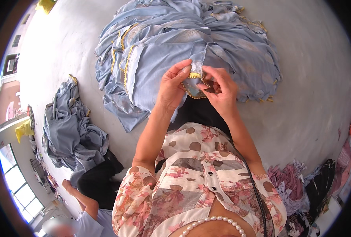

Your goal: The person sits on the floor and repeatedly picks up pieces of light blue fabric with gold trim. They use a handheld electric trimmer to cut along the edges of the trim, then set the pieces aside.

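Fabric of the pale blue garment (pixel 171 51) lies heaped on the grey floor (pixel 309 98) in front of me, and its gold-beaded edge (pixel 194 85) is lifted up between both my hands. Far to my left a darker blue-grey pile (pixel 70 130) sits on the floor, with another person's arm (pixel 80 195) near it. My left hand (pixel 171 89) has its fingers narrowed onto the trim, thumb pressing the cloth from the side. My right hand (pixel 221 91) pinches the same edge, fingertips close together on something small that I cannot make out. To my right, scraps of purple and dark cloth (pixel 298 181) are bunched by the floor's edge. I judge the beads could snag or pull loose if I tug the trim too hard, and the weight of the heap could drag the edge out of my pinch
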Action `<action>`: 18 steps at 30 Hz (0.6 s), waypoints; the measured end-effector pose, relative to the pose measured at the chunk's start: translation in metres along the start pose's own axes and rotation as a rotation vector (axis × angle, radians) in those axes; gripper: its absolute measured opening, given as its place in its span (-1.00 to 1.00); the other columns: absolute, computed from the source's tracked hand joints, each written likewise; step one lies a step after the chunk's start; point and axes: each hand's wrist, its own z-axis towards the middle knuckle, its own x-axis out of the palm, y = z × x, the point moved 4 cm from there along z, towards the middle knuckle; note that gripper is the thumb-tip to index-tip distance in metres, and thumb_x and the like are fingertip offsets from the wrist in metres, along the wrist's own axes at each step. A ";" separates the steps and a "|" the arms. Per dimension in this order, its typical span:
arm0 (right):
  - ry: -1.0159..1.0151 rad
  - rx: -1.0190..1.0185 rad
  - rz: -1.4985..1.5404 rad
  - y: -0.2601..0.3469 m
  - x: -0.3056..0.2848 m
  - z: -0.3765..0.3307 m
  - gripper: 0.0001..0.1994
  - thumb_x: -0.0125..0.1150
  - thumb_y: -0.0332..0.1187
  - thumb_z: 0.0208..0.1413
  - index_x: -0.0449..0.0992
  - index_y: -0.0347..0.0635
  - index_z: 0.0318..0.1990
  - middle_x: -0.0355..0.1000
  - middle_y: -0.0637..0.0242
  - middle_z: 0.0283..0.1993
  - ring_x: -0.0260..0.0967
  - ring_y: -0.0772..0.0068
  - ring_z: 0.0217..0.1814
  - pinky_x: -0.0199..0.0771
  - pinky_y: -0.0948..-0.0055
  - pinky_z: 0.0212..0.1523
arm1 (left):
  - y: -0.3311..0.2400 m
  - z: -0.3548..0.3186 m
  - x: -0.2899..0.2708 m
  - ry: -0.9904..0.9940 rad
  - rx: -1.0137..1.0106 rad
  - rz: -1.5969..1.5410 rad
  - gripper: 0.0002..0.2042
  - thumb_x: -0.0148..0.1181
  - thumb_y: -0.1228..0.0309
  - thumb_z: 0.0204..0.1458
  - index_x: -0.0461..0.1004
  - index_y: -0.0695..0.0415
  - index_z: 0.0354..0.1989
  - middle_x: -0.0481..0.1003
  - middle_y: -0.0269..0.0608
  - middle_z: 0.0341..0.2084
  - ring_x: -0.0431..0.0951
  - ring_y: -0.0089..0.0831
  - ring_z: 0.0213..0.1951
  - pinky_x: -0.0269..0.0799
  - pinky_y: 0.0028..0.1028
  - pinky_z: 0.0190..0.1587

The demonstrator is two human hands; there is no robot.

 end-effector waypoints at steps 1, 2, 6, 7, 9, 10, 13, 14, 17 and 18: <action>0.024 -0.065 0.034 -0.002 0.004 0.003 -0.77 0.32 -0.65 -0.18 0.46 -0.23 -0.32 0.39 0.40 -0.35 0.30 0.71 -0.49 0.24 0.71 -0.56 | 0.002 0.000 0.003 0.012 -0.018 -0.024 -0.77 0.10 0.51 0.08 0.45 0.22 -0.07 0.52 -0.26 -0.29 0.52 -0.54 -0.26 0.44 -0.54 -0.18; 0.032 -0.113 0.035 -0.004 0.004 0.003 -0.81 0.29 -0.66 -0.14 0.47 -0.24 -0.35 0.39 0.40 -0.39 0.30 0.72 -0.49 0.23 0.70 -0.56 | 0.003 -0.001 0.006 0.037 -0.043 -0.012 -0.76 0.10 0.50 0.09 0.44 0.20 -0.05 0.51 -0.31 -0.27 0.50 -0.55 -0.25 0.42 -0.56 -0.17; 0.059 0.064 0.017 -0.008 0.000 0.006 -0.86 0.20 -0.68 -0.10 0.45 -0.25 -0.38 0.42 0.40 -0.47 0.33 0.73 -0.51 0.29 0.74 -0.51 | 0.000 -0.011 0.016 0.085 -0.028 0.093 -0.72 0.11 0.54 0.07 0.43 0.20 -0.02 0.47 -0.32 -0.20 0.47 -0.58 -0.21 0.40 -0.59 -0.15; 0.057 0.126 0.117 -0.011 0.002 0.005 -0.88 0.20 -0.65 -0.07 0.44 -0.25 -0.38 0.42 0.42 -0.48 0.31 0.74 -0.51 0.28 0.75 -0.51 | -0.005 -0.014 0.017 0.109 -0.012 0.204 -0.71 0.13 0.55 0.05 0.42 0.21 -0.01 0.48 -0.32 -0.21 0.47 -0.58 -0.21 0.39 -0.59 -0.14; 0.052 0.251 0.312 -0.017 0.004 0.003 -0.92 0.19 -0.61 -0.01 0.42 -0.27 -0.38 0.41 0.45 -0.49 0.29 0.78 -0.51 0.26 0.75 -0.51 | -0.014 -0.020 0.023 0.159 0.019 0.424 -0.67 0.15 0.58 0.02 0.40 0.22 0.00 0.49 -0.31 -0.22 0.48 -0.57 -0.22 0.38 -0.60 -0.12; 0.063 0.334 0.440 -0.018 0.005 0.004 -0.94 0.17 -0.54 0.06 0.40 -0.28 -0.38 0.41 0.44 -0.50 0.28 0.78 -0.52 0.26 0.75 -0.51 | -0.015 -0.019 0.023 0.168 0.062 0.480 -0.69 0.17 0.59 0.01 0.42 0.23 -0.03 0.49 -0.31 -0.23 0.48 -0.59 -0.22 0.39 -0.59 -0.13; 0.115 0.407 0.530 -0.010 0.003 0.007 -0.92 0.17 -0.49 0.09 0.40 -0.27 -0.38 0.41 0.40 -0.51 0.25 0.77 -0.56 0.23 0.74 -0.53 | -0.016 -0.018 0.020 0.182 0.190 0.594 -0.74 0.20 0.60 -0.02 0.47 0.23 -0.12 0.50 -0.30 -0.28 0.47 -0.62 -0.26 0.40 -0.60 -0.17; 0.098 0.417 0.592 -0.007 0.001 0.011 -0.91 0.17 -0.48 0.10 0.40 -0.27 -0.38 0.41 0.40 -0.52 0.22 0.78 -0.58 0.22 0.74 -0.54 | -0.016 -0.017 0.019 0.182 0.232 0.596 -0.77 0.21 0.57 -0.02 0.47 0.24 -0.14 0.51 -0.29 -0.31 0.48 -0.62 -0.30 0.40 -0.61 -0.19; 0.044 0.414 0.690 -0.002 -0.006 0.019 -0.90 0.17 -0.45 0.10 0.40 -0.26 -0.36 0.40 0.39 -0.52 0.17 0.80 -0.61 0.17 0.73 -0.57 | -0.008 -0.016 0.015 0.137 0.186 0.426 -0.85 0.19 0.52 0.01 0.48 0.24 -0.23 0.52 -0.29 -0.38 0.50 -0.62 -0.36 0.41 -0.62 -0.25; 0.027 0.392 0.665 -0.002 -0.008 0.022 -0.90 0.17 -0.44 0.10 0.40 -0.26 -0.36 0.41 0.39 -0.52 0.15 0.81 -0.60 0.15 0.73 -0.58 | -0.004 -0.016 0.015 0.115 0.144 0.339 -0.87 0.18 0.51 0.02 0.48 0.23 -0.26 0.52 -0.28 -0.40 0.50 -0.61 -0.37 0.42 -0.62 -0.28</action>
